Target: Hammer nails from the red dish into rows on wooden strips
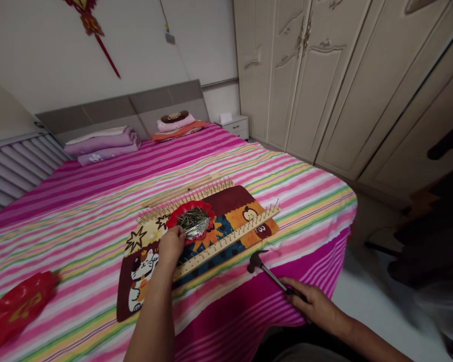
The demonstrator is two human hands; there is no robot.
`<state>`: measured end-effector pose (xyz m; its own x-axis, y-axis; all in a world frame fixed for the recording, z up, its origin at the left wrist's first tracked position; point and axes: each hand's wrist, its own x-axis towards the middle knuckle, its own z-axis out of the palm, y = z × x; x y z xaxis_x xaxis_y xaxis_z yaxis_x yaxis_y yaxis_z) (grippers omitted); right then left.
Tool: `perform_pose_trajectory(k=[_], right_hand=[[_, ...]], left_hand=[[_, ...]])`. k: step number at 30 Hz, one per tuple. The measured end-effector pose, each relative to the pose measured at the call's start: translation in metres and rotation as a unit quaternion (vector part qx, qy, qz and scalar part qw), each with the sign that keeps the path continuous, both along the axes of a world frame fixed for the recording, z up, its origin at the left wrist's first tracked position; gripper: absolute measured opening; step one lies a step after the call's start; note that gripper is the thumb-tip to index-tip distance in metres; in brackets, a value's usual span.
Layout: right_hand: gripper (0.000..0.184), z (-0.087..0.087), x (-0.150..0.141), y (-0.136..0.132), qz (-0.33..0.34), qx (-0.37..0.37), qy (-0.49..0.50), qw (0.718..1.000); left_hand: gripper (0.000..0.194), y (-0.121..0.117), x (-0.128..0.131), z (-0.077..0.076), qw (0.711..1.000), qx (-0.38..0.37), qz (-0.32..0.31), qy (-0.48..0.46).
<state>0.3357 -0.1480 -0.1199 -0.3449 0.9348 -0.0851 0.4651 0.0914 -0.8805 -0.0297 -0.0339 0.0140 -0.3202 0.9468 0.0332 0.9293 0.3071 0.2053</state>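
My left hand (171, 245) reaches over a cartoon-print mat (143, 271) to the near rim of a red dish (191, 219) heaped with small metal nails; its fingers are curled at the rim, and what they pinch is hidden. My right hand (313, 301) grips the handle of a hammer (266, 266) that rests on the striped bedspread near the bed's front edge. A wooden strip (230, 239) studded with upright nails lies between the dish and the hammer. Behind the dish lie more nailed strips (189, 196).
The striped bed (79, 211) holds folded purple bedding (101, 143) and pillows by the headboard. A red plastic bag (17, 309) lies at the left front. Cream wardrobes (324, 75) stand to the right, with a floor gap beside the bed edge.
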Motion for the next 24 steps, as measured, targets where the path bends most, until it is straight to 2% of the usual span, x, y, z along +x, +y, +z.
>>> perform_pose_trajectory(k=[5, 8, 11, 14, 18, 24], right_hand=[[0.045, 0.001, 0.0, -0.001, 0.006, 0.0, -0.018, 1.0], [0.046, 0.004, 0.0, -0.001, 0.011, 0.001, -0.028, 1.0], [0.046, 0.007, -0.001, -0.001, 0.013, 0.005, -0.038, 0.999], [0.046, 0.008, -0.002, -0.002, 0.009, 0.011, -0.042, 0.999], [0.045, 0.008, -0.002, -0.003, 0.008, 0.019, -0.041, 0.999], [0.045, 0.01, -0.003, -0.003, 0.009, 0.016, -0.042, 0.999]], left_hand=[[0.015, -0.03, -0.004, 0.008, 0.976, 0.098, 0.052, -0.188], [0.016, -0.059, -0.002, 0.006, 0.966, 0.094, 0.073, -0.229], [0.015, -0.085, 0.003, 0.001, 0.973, 0.035, 0.097, -0.204], [0.016, -0.1, 0.007, -0.005, 0.982, -0.029, 0.113, -0.149], [0.016, -0.102, 0.011, -0.009, 0.985, -0.078, 0.121, -0.091], [0.016, -0.094, 0.014, -0.012, 0.988, -0.077, 0.129, -0.031]])
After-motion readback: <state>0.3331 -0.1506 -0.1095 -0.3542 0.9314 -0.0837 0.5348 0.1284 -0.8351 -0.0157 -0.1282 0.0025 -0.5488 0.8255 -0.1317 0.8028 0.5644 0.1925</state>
